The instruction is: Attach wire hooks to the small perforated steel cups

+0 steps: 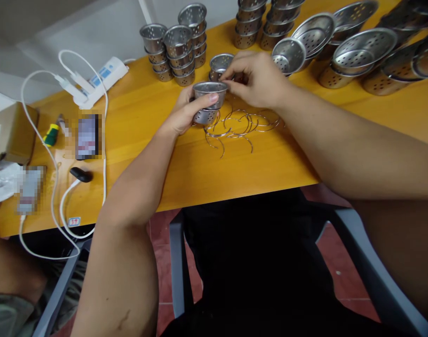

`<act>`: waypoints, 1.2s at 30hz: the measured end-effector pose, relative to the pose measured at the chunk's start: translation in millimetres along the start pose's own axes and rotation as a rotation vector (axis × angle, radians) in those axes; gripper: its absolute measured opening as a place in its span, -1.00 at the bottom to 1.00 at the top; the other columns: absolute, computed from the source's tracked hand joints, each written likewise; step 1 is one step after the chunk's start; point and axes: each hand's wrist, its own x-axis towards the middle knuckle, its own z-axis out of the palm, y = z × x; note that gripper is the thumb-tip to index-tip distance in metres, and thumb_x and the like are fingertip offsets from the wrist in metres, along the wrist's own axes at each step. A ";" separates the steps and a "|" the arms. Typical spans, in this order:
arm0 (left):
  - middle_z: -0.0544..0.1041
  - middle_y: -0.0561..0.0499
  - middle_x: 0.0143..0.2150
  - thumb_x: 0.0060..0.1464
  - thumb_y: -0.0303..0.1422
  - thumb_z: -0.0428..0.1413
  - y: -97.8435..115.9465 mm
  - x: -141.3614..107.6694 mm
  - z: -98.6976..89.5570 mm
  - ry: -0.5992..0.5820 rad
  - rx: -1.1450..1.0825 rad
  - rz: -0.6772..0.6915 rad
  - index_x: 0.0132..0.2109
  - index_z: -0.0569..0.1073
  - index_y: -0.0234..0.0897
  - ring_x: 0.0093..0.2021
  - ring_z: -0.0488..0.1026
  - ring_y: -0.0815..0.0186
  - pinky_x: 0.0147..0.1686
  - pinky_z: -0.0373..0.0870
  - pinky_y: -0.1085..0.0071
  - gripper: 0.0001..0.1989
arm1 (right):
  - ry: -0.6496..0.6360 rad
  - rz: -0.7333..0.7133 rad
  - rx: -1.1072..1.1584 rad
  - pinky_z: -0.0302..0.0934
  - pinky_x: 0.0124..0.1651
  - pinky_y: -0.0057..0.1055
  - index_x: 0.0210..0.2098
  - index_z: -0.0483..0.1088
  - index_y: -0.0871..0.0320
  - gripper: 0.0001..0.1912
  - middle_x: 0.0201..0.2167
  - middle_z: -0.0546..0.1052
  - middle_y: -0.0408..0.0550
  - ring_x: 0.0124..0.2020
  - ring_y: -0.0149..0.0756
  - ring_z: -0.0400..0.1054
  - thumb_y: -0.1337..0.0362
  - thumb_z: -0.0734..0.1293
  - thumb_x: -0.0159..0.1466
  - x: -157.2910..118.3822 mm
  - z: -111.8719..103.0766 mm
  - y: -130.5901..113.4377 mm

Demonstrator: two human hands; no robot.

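My left hand [186, 111] is wrapped round a pair of stacked perforated metal cups [209, 91], held above the wooden table. The thumb lies across the front of the upper cup. My right hand [256, 77] is closed in a pinch at the right side of that cup's rim; what its fingertips hold is too small to make out. Below the hands, several thin curved metal wires [249, 122] lie tangled on the table. Another metal cup [221, 63] stands just behind, partly covered by my right hand.
Stacks of metal cups [180, 47] stand at the back, with larger perforated bowls [364, 49] at the right. On the left are a power strip [106, 79], white cables, a phone [88, 136], a screwdriver [51, 135] and a box [19, 133]. Another person's arm [10, 267] shows lower left.
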 end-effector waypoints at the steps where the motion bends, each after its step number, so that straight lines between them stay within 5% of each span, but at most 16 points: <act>1: 0.75 -0.15 -0.02 -0.10 0.27 0.45 1.6 -0.6 0.7 0.001 -0.009 -0.009 -0.03 0.70 -0.05 -0.10 0.72 -0.08 -0.17 0.77 -0.06 -0.36 | -0.007 0.000 0.007 0.18 -0.21 -0.26 -0.25 0.58 0.07 -0.94 -0.26 0.54 -0.01 -0.28 -0.22 0.37 0.28 0.43 0.36 -0.2 0.2 0.6; 9: 0.73 0.00 -0.10 -0.07 0.08 0.49 9.0 -4.2 7.5 0.023 -0.065 -0.053 -0.08 0.71 0.02 -0.11 0.68 0.07 -0.06 0.73 0.07 -0.55 | -0.039 0.014 -0.001 0.22 -0.29 -0.36 -0.22 0.59 0.08 -0.76 -0.31 0.58 -0.14 -0.37 -0.31 0.39 0.57 0.45 0.30 -0.7 4.9 6.3; 13: 0.72 0.04 -0.06 -0.14 0.03 0.52 10.8 -4.9 8.7 0.047 -0.048 -0.073 -0.05 0.67 0.03 -0.05 0.68 0.07 -0.01 0.69 0.11 -0.50 | 0.003 0.016 -0.003 0.20 -0.36 -0.39 -0.21 0.55 0.09 -0.68 -0.35 0.58 -0.17 -0.42 -0.34 0.37 0.65 0.44 0.25 -0.2 7.2 12.4; 29: 0.73 -0.03 -0.02 -0.14 0.02 0.54 9.9 -2.9 4.8 0.007 0.014 -0.067 0.00 0.63 -0.08 0.05 0.67 0.02 0.15 0.58 0.11 -0.41 | -0.018 0.041 0.114 0.12 -0.41 -0.40 -0.24 0.54 0.07 -0.71 -0.41 0.57 -0.21 -0.46 -0.38 0.32 0.62 0.44 0.32 -2.6 16.6 16.2; 36: 0.71 -0.03 -0.01 -0.13 0.04 0.55 9.2 -3.1 5.4 0.021 0.037 -0.020 0.05 0.62 -0.09 0.10 0.65 0.00 0.18 0.55 0.11 -0.36 | 0.119 0.091 0.040 0.00 -0.45 -0.38 -0.20 0.53 0.10 -0.90 -0.46 0.43 -0.19 -0.50 -0.37 0.17 0.41 0.48 0.42 -1.9 15.4 19.5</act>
